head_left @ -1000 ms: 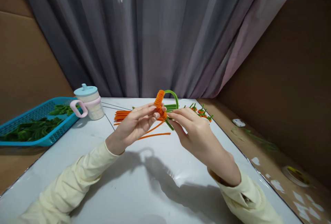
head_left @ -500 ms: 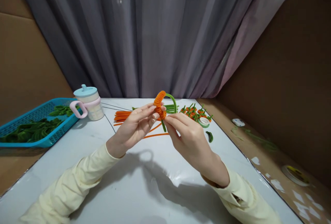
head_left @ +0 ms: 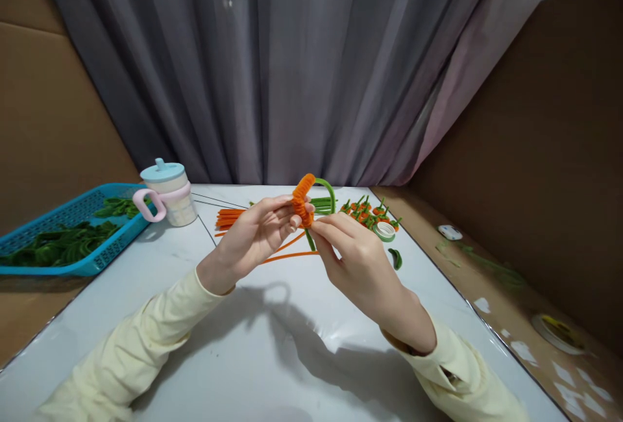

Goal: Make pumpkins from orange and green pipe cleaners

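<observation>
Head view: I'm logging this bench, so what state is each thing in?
Orange coil: closely wound, curved, held up
Green stem: bent in an arc
Left hand: pinching the coil
Right hand: pinching the coil's lower end
Cup: upright, lidded
Blue basket: holding green pieces
Orange strips: bundled, some apart
Small orange pieces: grouped together

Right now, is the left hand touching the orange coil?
Touching. The head view shows the left hand holding the orange coil, fingertips pressed against its side.
</observation>
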### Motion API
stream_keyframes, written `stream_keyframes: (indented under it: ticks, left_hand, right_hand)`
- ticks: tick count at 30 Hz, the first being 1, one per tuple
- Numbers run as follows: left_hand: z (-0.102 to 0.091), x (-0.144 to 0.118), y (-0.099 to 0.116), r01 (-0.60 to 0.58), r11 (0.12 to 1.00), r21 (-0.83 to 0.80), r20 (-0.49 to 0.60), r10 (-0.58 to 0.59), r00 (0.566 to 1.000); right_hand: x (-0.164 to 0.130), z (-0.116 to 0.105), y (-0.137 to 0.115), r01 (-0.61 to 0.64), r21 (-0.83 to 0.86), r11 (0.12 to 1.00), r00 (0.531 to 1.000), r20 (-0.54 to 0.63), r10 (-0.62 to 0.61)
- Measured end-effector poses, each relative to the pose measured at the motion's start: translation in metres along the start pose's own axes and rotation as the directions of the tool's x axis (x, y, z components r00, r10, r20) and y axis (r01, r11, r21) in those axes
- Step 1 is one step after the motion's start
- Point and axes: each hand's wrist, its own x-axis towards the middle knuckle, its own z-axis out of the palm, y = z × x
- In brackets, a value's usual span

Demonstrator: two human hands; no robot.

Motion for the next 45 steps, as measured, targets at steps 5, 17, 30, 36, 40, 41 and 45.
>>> stream_keyframes:
  ticks: [5,17,30,36,40,41,45]
  left_hand:
    - [-0.001,0.001,-0.002,-0.013,0.999,0.045,-0.011,0.014,1.0]
    - [-0.001,0.002,-0.002,-0.01,1.0,0.022,0.023,0.01,1.0]
    - [0.001,-0.001,0.002,0.027,0.996,-0.08,0.093,-0.019,0.996]
    - [0.001,0.0,0.001,0.026,0.999,-0.046,0.053,-0.024,0.998]
    - [0.001,-0.001,0.001,0.016,0.999,-0.051,0.057,-0.014,0.998]
    - [0.001,-0.001,0.001,0.013,0.998,-0.059,0.062,-0.009,0.998]
    - [0.001,-0.002,0.0,0.011,0.994,-0.105,0.085,-0.002,0.996]
  right_hand:
    - [0.0,0.0,0.0,0.003,-0.004,1.0,1.0,-0.002,-0.003]
    - [0.0,0.004,-0.001,0.012,0.01,1.0,0.998,-0.056,-0.011]
    - [0.001,0.007,-0.001,0.038,0.048,0.998,0.986,-0.163,-0.03]
    - [0.0,0.006,-0.001,0.037,0.039,0.999,0.989,-0.146,-0.031]
    - [0.001,0.007,-0.002,0.044,0.033,0.998,0.986,-0.164,-0.038]
    - [0.001,0.008,-0.003,0.045,0.033,0.998,0.985,-0.171,-0.039]
    - [0.001,0.011,-0.003,0.052,0.024,0.998,0.976,-0.214,-0.046]
